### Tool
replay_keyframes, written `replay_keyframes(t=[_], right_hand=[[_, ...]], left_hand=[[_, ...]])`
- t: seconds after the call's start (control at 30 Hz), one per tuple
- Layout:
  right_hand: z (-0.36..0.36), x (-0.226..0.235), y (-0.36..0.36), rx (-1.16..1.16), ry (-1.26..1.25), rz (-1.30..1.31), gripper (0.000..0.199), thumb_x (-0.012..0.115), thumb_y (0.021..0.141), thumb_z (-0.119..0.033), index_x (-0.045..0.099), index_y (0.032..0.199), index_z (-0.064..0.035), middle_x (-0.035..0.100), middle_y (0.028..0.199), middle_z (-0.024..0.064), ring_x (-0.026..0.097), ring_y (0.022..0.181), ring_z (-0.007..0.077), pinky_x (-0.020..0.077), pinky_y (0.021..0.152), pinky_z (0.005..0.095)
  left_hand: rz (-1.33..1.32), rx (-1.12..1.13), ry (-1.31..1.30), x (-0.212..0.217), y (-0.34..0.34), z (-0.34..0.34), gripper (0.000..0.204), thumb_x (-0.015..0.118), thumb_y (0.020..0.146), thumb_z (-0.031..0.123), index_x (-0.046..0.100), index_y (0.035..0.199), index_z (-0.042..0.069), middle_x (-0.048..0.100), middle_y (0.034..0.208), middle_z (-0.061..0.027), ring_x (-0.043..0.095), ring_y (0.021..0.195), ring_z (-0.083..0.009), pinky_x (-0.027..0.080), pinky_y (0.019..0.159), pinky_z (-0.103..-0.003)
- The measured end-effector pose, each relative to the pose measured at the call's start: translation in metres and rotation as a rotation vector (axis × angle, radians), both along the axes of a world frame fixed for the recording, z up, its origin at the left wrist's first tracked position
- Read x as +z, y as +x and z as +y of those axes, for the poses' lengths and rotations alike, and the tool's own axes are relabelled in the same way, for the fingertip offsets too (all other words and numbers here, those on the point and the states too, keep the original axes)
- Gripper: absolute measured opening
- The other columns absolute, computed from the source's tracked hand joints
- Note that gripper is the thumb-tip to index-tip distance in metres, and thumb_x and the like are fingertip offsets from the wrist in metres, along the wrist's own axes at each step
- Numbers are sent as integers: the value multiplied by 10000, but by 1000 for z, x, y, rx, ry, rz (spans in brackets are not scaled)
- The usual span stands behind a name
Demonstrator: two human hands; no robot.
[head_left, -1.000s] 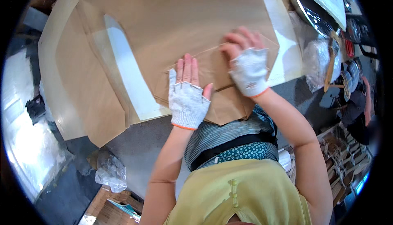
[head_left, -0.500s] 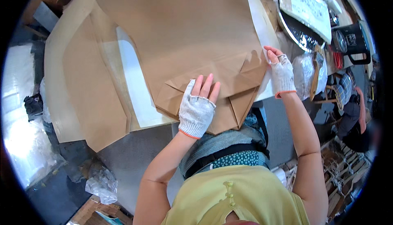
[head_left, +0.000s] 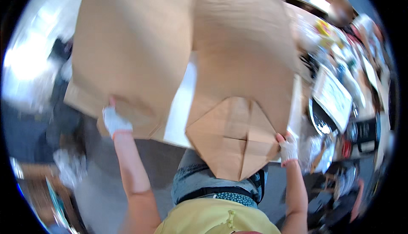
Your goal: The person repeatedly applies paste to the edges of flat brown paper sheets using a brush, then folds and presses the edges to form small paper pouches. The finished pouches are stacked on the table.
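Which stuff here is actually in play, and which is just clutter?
In play:
- left hand, gloved, on the near corner of the left brown paper sheet
- right hand, gloved, at the edge of the folded paper bag
- white board under both

Lying about:
- framed picture at right
- blurred colourful clutter at far right
- crumpled plastic, lower left

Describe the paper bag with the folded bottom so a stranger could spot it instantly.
Start at the white sheet on the table. Just right of it lies a brown paper bag, gripped by the gloved right hand. Unlike the plain brown sheet at left, its near end shows a diamond-shaped folded base.
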State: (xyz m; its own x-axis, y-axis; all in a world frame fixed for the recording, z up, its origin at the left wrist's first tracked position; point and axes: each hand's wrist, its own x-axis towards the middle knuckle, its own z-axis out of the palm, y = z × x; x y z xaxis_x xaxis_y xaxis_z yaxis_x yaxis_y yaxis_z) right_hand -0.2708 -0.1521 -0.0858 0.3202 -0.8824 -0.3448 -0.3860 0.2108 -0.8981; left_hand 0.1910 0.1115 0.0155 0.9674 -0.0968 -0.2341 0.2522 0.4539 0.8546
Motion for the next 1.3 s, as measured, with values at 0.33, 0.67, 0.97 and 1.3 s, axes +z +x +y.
replay_keyframes(t=[0.33,0.67,0.97,1.3], right_hand=[[16,-41,-17,-257,-138,-378,234,628,934,-112,625,1155,-36,636,1043,35,596,941,133,492,851,280],[-131,58,74,-34,-448,131,326,602,909,-289,611,1027,14,597,1001,201,553,984,334,448,881,398],[-329,142,192,-56,-740,524,608,648,824,-489,614,1182,1,597,1253,221,537,1200,360,406,1015,400],[-405,100,248,-163,-449,392,579,593,866,-476,592,1272,-64,577,1303,200,560,1196,331,446,978,383]], left_hand=[[115,489,1002,-110,34,67,482,588,876,139,475,1297,-66,527,1289,-215,584,1023,-324,467,894,-380],[-402,-511,472,-13,-43,-187,618,683,876,306,449,1429,159,507,1315,-128,499,1155,-247,390,1016,-374],[-656,-381,592,1,7,-371,522,690,820,313,591,1233,9,518,1332,-188,511,1182,-266,412,992,-379],[-731,-329,834,-7,17,-447,739,552,863,563,541,1270,-54,451,1382,-232,386,1329,-338,330,1090,-428]])
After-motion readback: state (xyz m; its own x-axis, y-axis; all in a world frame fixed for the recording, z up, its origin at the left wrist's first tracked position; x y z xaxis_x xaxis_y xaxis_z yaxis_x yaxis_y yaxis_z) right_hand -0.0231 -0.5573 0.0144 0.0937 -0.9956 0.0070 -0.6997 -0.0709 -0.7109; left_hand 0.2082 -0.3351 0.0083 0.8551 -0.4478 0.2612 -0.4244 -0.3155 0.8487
